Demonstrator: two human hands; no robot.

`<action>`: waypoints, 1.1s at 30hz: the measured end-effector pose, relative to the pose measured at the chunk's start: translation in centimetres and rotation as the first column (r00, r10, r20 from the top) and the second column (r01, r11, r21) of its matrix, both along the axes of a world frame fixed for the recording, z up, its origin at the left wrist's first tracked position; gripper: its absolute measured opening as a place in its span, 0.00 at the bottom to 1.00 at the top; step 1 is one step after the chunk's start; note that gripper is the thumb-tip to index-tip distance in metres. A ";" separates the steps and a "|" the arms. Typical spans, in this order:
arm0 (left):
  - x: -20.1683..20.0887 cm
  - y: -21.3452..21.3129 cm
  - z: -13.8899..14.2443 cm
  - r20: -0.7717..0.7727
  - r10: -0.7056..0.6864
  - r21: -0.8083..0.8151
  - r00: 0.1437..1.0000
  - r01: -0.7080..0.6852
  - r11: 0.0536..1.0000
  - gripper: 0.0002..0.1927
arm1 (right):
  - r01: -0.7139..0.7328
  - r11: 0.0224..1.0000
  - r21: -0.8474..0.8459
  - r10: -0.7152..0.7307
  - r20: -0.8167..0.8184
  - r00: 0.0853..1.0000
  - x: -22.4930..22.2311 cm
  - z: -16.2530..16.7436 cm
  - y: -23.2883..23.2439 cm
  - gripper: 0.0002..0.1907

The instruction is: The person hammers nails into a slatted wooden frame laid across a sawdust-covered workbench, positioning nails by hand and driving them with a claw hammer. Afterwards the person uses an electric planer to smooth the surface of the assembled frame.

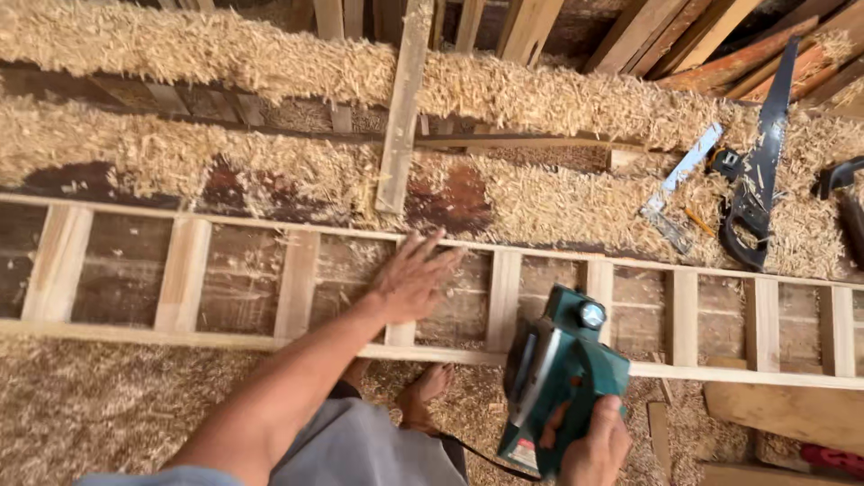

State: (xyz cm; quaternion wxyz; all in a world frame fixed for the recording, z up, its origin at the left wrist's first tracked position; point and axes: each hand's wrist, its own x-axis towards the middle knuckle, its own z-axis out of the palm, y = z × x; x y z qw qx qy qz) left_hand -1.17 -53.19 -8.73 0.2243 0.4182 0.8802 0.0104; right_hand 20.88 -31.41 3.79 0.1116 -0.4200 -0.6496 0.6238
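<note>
A long ladder-like wooden frame (pixel 270 225) with several cross slats lies across a dark workbench. My left hand (pixel 412 277) rests flat and spread on one slat near the frame's middle. My right hand (pixel 596 443) grips the handle of a teal electric planer (pixel 558 378). The planer sits over the frame's near rail, right of my left hand. Its black cord trails toward me.
Thick heaps of wood shavings (pixel 225 54) cover the bench and floor. A loose slat (pixel 402 108) leans across the far side. At the right lie a handsaw (pixel 760 171), a metal square (pixel 681 171) and a pencil. Planks are stacked at the back. My bare foot (pixel 423 396) stands below the frame.
</note>
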 end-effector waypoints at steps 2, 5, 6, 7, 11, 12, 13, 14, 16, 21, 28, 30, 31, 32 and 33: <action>-0.1 0.2 -0.3 -0.057 0.077 0.188 0.995 -0.065 0.980 0.40 | -0.022 1.000 -0.015 0.022 0.029 0.999 0.6 -0.7 0.9 0.33; 0.0 0.6 -1.4 -0.047 0.134 0.114 0.990 -0.128 0.985 0.42 | -0.093 0.995 -0.042 0.094 0.034 0.995 1.1 -2.1 1.7 0.33; 0.0 1.1 -1.9 -0.009 0.227 0.147 0.974 -0.223 0.964 0.40 | -0.129 0.990 -0.049 0.131 0.038 0.991 1.2 -2.6 1.9 0.33; -0.1 1.8 -2.3 0.034 0.320 0.170 0.947 -0.321 0.931 0.38 | -0.171 0.984 -0.048 0.172 0.031 0.985 1.2 -3.1 1.9 0.32; -1.0 4.0 -3.3 -0.035 0.603 0.102 0.797 -0.598 0.795 0.36 | -0.301 0.952 -0.049 0.300 -0.032 0.953 1.0 -4.8 1.2 0.33; -1.2 4.3 -3.5 -0.021 0.605 0.084 0.796 -0.602 0.794 0.36 | -0.329 0.943 -0.051 0.326 -0.053 0.944 0.8 -5.0 0.8 0.34; -1.4 4.4 -3.6 -0.001 0.610 0.060 0.793 -0.609 0.791 0.36 | -0.320 0.945 -0.059 0.321 -0.004 0.947 0.6 -5.2 0.4 0.31; -1.5 4.3 -3.7 0.017 0.617 0.033 0.787 -0.617 0.786 0.35 | -0.315 0.947 -0.070 0.318 0.044 0.947 0.3 -5.3 0.1 0.29; -1.4 4.1 -3.8 -0.034 0.605 0.092 0.795 -0.601 0.794 0.36 | -0.335 0.941 -0.046 0.338 0.079 0.938 -0.8 -5.4 -0.5 0.26; -0.8 3.9 -3.8 -0.083 0.595 0.126 0.799 -0.584 0.802 0.37 | -0.438 0.893 0.099 0.428 0.112 0.897 -5.8 -6.1 -0.4 0.29; -1.4 4.0 -3.6 -0.042 0.595 0.076 0.803 -0.591 0.803 0.39 | -0.334 0.943 -0.011 0.334 0.002 0.943 -12.2 -6.5 0.3 0.25; -1.4 3.9 -3.9 -0.066 0.598 0.091 0.799 -0.592 0.801 0.38 | -0.316 0.948 -0.036 0.316 -0.018 0.949 -14.3 -6.1 0.2 0.25; -1.4 3.9 -4.1 -0.071 0.600 0.099 0.797 -0.593 0.799 0.38 | -0.310 0.950 -0.038 0.308 -0.044 0.950 -15.1 -5.8 0.2 0.25; -1.3 3.8 -4.3 -0.075 0.603 0.106 0.794 -0.595 0.797 0.37 | -0.305 0.951 -0.040 0.302 -0.071 0.951 -15.7 -5.4 0.2 0.25; -1.3 3.8 -4.4 -0.060 0.608 0.127 0.792 -0.598 0.791 0.37 | -0.300 0.953 -0.040 0.294 -0.106 0.950 -15.9 -5.0 0.3 0.25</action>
